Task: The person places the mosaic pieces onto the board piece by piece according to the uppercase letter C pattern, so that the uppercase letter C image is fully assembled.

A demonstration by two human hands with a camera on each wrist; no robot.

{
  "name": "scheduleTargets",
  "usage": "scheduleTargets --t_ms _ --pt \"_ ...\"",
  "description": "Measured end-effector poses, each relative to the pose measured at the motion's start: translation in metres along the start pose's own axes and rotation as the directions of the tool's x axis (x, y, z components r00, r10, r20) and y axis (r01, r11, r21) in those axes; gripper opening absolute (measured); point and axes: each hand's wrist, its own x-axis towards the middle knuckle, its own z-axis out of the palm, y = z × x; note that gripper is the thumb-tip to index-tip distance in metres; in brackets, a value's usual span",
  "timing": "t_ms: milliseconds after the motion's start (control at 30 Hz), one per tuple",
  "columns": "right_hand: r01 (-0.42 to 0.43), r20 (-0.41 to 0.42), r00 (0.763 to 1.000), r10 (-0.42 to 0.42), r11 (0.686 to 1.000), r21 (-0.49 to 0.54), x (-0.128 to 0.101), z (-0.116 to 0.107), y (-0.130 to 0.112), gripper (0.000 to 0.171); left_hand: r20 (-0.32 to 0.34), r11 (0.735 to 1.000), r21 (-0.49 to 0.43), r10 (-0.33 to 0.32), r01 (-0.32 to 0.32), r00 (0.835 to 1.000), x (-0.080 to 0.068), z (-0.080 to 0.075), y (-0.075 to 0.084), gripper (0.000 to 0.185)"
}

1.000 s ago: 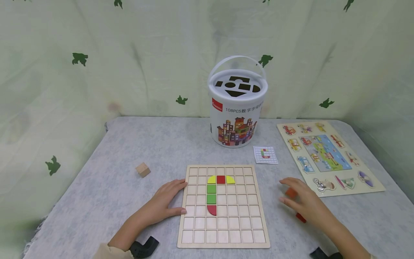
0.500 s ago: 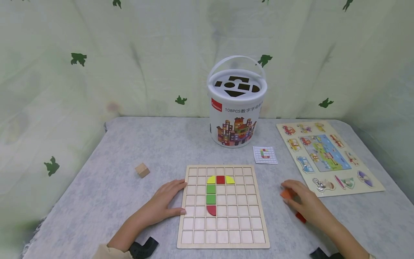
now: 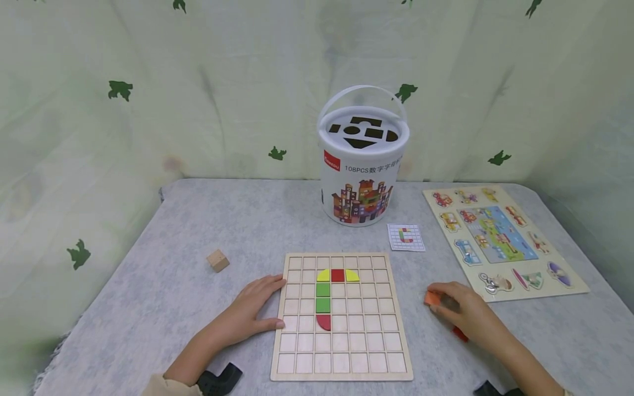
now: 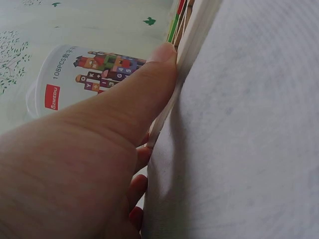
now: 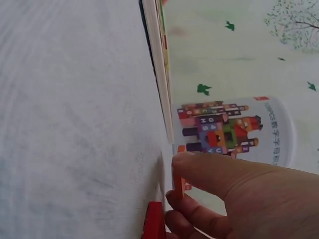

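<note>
A wooden grid board [image 3: 364, 352] lies on the table, holding green, yellow and red tiles, several in all. My left hand [image 3: 252, 308] rests at the board's left edge, thumb and fingers spread apart. In the left wrist view, its thumb [image 4: 144, 89] touches the board's side. To the right of the board, my right hand [image 3: 465, 311] pinches an orange tile [image 3: 432, 298] between thumb and fingers. The right wrist view shows the orange tile [image 5: 179, 172] on edge, raised off the table. A red piece [image 3: 460, 334] lies partly hidden beneath that hand.
Behind the board stands a white lidded bucket [image 3: 361, 176] with its handle up. A small pattern card [image 3: 406, 237] lies before it. A picture puzzle board [image 3: 460, 212] occupies the right side. One plain wooden cube [image 3: 218, 260] sits left of the board.
My right hand has closed its thumb and fingers on the orange tile and moved it slightly left and toward me. The left hand stays at the board's edge.
</note>
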Motion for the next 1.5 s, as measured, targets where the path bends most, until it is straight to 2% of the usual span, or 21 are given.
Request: scheduleTargets --t_ms 100,200,400,600,767,1100,1267,1500 --pt "0.029 -0.023 0.999 -0.029 1.0 0.012 0.0 0.0 -0.006 0.034 0.003 1.0 0.005 -0.005 0.005 1.0 0.0 0.0 0.0 0.076" --pt "0.098 -0.065 0.993 -0.096 0.994 0.036 -0.002 -0.001 -0.017 0.036 0.011 1.0 0.005 -0.01 0.01 1.0 0.0 0.0 0.0 0.075" --pt "0.276 -0.138 0.955 -0.264 0.958 0.078 -0.002 0.002 -0.048 0.037 0.023 1.0 0.008 -0.023 0.023 0.999 0.0 0.001 -0.001 0.075" --pt "0.385 -0.094 0.923 -0.374 0.907 0.169 0.005 0.013 -0.081 0.031 0.016 1.0 0.013 -0.013 0.013 1.0 -0.001 0.002 -0.003 0.075" --pt "0.379 -0.022 0.922 -0.386 0.892 0.247 0.011 0.034 -0.098 0.024 0.023 1.0 0.012 -0.029 0.029 0.999 0.0 0.001 -0.002 0.076" --pt "0.318 0.106 0.933 -0.343 0.926 0.203 0.027 0.071 -0.105 0.021 0.021 1.0 0.009 -0.011 0.011 1.0 0.001 0.001 -0.003 0.077" --pt "0.353 0.092 0.925 -0.368 0.924 0.146 0.03 0.077 -0.105 0.025 0.023 1.0 0.003 -0.011 0.011 1.0 0.001 0.001 -0.002 0.077" --pt "0.364 0.082 0.925 -0.372 0.926 0.102 0.029 0.08 -0.107 0.019 0.012 1.0 -0.001 -0.006 0.006 1.0 0.001 0.002 -0.002 0.076"
